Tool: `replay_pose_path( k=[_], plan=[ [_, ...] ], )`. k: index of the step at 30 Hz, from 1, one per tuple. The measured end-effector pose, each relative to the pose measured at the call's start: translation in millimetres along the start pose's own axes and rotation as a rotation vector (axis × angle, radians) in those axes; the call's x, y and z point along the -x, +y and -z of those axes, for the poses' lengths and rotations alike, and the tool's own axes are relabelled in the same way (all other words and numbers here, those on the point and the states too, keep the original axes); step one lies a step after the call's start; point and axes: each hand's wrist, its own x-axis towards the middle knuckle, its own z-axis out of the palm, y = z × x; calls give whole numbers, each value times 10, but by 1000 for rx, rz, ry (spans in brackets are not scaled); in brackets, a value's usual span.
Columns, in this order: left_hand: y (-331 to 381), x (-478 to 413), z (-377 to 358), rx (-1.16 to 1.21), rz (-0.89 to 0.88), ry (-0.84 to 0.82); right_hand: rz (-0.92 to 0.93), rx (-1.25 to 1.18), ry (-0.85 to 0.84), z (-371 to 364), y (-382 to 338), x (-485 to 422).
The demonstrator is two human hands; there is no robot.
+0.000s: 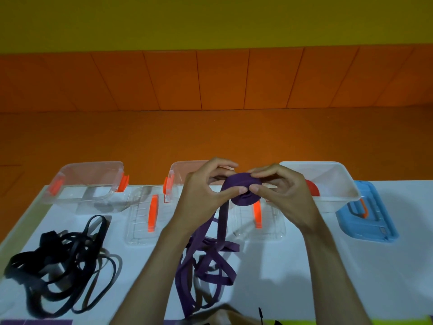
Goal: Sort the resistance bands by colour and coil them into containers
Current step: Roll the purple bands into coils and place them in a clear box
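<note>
Purple band (221, 228), left hand (203, 193) and right hand (285, 198) pinching its coil (242, 184), red band (312, 187) inside white container (346, 181)

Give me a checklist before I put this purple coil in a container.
1. Coil gripped: ok, left hand and right hand both pinch the purple coil.
2. Band fully wound: not ok, its tail lies loose on the table.
3. Middle container open: ok; contents: cannot tell, the hands hide it.
4. White container free: not ok, something red is inside.
5. Black bands apart from purple: ok.
</note>
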Motion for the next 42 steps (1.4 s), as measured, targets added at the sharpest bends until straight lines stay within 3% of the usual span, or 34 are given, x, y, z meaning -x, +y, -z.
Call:
replay_pose_path(
  k=[6,11,17,22,27,33,39,42],
  plan=[
    [-28,34,42,40,-16,30,72,-44,124,-37,56,-3],
    [10,16,89,7,-45,-9,-46,-63,60,-108,132,23],
    [22,37,90,85,-11,27,85,-14,205,-131,67,-3],
    [85,-13,159,83,-53,20,16,-96,105,-137,50,-16],
    [41,19,55,153,-2,63,54,-87,226,-159,67,-10],
    [105,5,143,138,15,34,17,-175,146,-174,127,21],
    [120,42,93,137,27,57,72,-147,240,-189,87,8],
    [97,47,140,78,7,44,43,-116,198,-183,70,10]
  ],
)
